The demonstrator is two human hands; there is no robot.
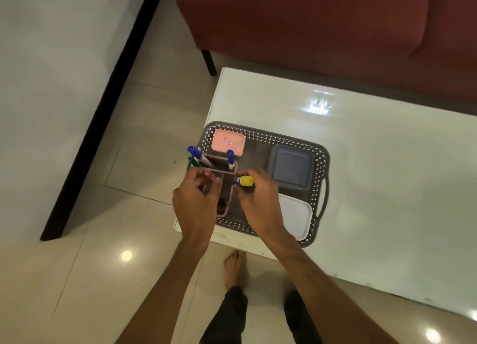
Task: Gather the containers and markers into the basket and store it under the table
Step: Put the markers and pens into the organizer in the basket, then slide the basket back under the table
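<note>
A dark perforated basket [273, 137] sits at the near left corner of the white table [361, 176]. Inside lie a pink lidded container [228, 142], a grey-blue lidded container [290, 169] and a white container [295, 216]. A pinkish pen holder [222, 169] stands in the basket's left part with two blue-capped markers [195, 152] [230, 156] and a green-capped one [192, 161] sticking out. My left hand [196, 199] grips the holder's near rim. My right hand [258, 196] holds a yellow-capped marker [244, 181] beside the holder.
A dark red sofa [322, 28] stands behind the table. Glossy tiled floor [108, 266] lies to the left, with a black-edged white panel [64, 85] beyond it. My bare foot [233, 269] and dark trouser legs are below the table's near edge.
</note>
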